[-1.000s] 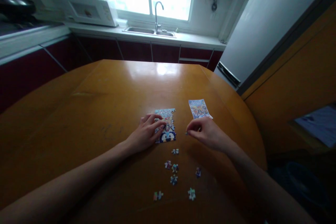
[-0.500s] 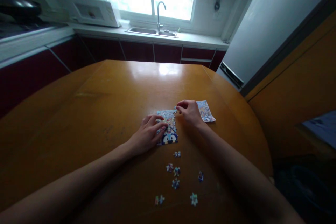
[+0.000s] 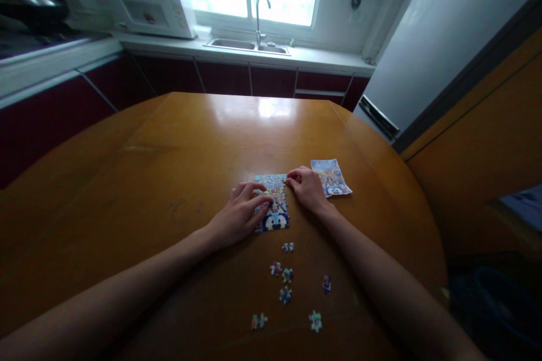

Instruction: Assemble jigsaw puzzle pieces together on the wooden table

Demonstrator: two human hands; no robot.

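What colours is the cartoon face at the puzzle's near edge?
The cartoon face is blue, white and near-black; head view shows it.

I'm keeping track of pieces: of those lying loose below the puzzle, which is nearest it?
The piece just below the bottom right corner of the puzzle; the other loose pieces all lie farther down the picture.

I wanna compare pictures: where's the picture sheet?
In the head view, the picture sheet lies right of centre on the table, next to the right hand.
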